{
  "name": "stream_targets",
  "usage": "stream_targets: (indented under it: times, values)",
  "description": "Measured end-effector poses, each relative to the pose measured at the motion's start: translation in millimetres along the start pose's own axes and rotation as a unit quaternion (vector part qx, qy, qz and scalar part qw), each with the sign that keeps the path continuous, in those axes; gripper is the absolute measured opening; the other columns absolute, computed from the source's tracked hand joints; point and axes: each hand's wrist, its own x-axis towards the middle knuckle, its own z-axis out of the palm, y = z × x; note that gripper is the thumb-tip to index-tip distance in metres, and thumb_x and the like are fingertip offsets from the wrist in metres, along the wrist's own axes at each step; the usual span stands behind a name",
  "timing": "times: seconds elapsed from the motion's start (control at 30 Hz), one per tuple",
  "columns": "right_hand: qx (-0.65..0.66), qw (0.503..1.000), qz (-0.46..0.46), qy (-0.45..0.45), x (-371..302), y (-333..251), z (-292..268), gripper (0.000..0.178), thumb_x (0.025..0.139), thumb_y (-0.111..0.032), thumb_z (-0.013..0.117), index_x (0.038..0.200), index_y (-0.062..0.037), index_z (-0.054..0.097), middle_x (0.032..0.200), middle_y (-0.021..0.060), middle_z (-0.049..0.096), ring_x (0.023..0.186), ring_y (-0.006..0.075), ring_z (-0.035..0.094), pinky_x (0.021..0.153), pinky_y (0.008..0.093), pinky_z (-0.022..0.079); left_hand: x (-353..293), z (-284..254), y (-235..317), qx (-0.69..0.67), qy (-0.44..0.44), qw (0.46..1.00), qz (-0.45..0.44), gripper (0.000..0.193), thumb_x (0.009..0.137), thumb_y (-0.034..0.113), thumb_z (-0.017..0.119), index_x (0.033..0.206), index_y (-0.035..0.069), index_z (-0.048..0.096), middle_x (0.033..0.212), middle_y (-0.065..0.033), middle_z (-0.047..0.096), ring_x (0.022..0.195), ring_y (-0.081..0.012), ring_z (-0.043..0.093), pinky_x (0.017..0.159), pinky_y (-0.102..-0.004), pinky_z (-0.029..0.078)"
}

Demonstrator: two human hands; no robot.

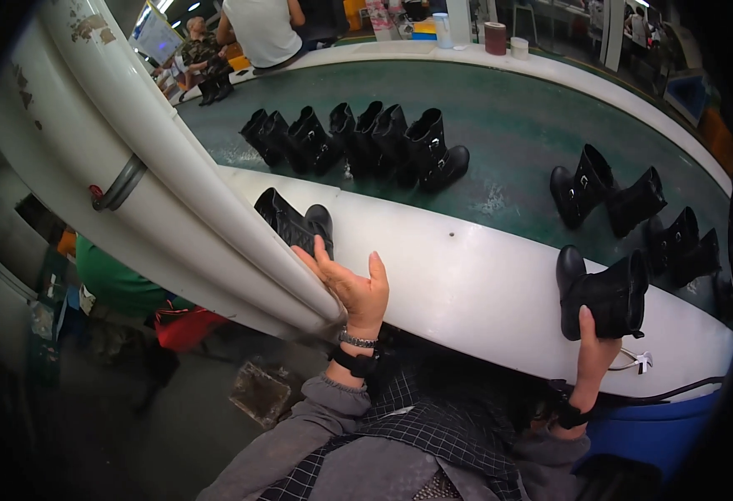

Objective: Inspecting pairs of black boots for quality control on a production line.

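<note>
Fingers (588, 321) of my right hand (593, 355) wrap the back of a black ankle boot (604, 294), gripping it from below; boot stands upright on the white near edge of the counter (467, 275), toward its right end. My left hand (354, 288) is spread open, palm up, holding nothing, fingertips just beside a second black boot (293, 221) lying tipped on the same white edge, partly behind the white pipe (199, 184). Can't tell if the left touches that boot.

Progress, as I judge it: a row of black boots (358, 142) stands on the green belt (500, 117) toward the far left, two more pairs (634, 213) near the right edge. So most boots are already out on the belt; the two at the near edge aren't on the green yet. The right one is in hand, the left one not gripped. Another person (262, 29) sits at the far edge.
</note>
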Motion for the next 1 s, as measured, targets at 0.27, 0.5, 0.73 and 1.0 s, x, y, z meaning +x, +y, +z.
stream_targets:
  times: [0.27, 0.5, 0.73, 1.0]
  values:
    - [0.008, 1.0, -0.009, 0.003, -4.0, 1.2, 2.8, 0.028, 0.084, -0.015, 0.069, 0.101, 0.0064, 0.066, 0.097, 0.0124, 0.07, 0.087, 0.0176, 0.064, 0.081, 0.0294, 0.048, 45.3, 18.3, 12.4, 0.069, 0.132, 0.988, -0.047, 0.093, 0.074, 0.01, 0.069, 0.144, -0.006, 0.01, 0.148, -0.0349, 0.003, 0.14, -0.0459, 0.006, 0.113, -0.0531, 0.011]
    - [-0.036, 0.999, -0.034, 0.021, -5.6, 14.9, 0.2, 0.029, 0.084, -0.016, 0.07, 0.102, 0.0059, 0.065, 0.094, 0.0119, 0.07, 0.085, 0.0169, 0.064, 0.079, 0.0295, 0.048, 43.2, 22.1, 14.5, 0.12, 0.123, 0.983, -0.065, 0.09, 0.071, 0.008, 0.07, 0.145, 0.0, 0.019, 0.134, -0.0259, 0.025, 0.122, -0.0375, 0.03, 0.104, -0.0457, 0.027]
    - [-0.011, 1.0, -0.016, 0.018, -7.2, 13.4, 1.2, 0.029, 0.085, -0.018, 0.069, 0.101, 0.0065, 0.066, 0.095, 0.012, 0.07, 0.086, 0.0159, 0.063, 0.079, 0.0285, 0.048, 31.2, 29.9, 9.7, -0.095, 0.204, 0.973, -0.044, 0.062, 0.073, -0.001, 0.07, 0.126, 0.0, 0.037, 0.102, -0.0073, 0.041, 0.077, -0.0133, 0.044, 0.08, -0.03, 0.041]
    - [0.005, 0.998, -0.048, 0.038, -7.2, 15.1, 1.2, 0.026, 0.082, -0.015, 0.072, 0.099, 0.0031, 0.066, 0.091, 0.0099, 0.069, 0.082, 0.0164, 0.063, 0.078, 0.0293, 0.048, -5.5, 15.9, -2.9, -0.25, 0.098, 0.905, -0.33, 0.044, 0.077, 0.012, 0.076, 0.103, 0.002, 0.042, 0.089, -0.0032, 0.044, 0.075, -0.011, 0.045, 0.073, -0.0252, 0.042]
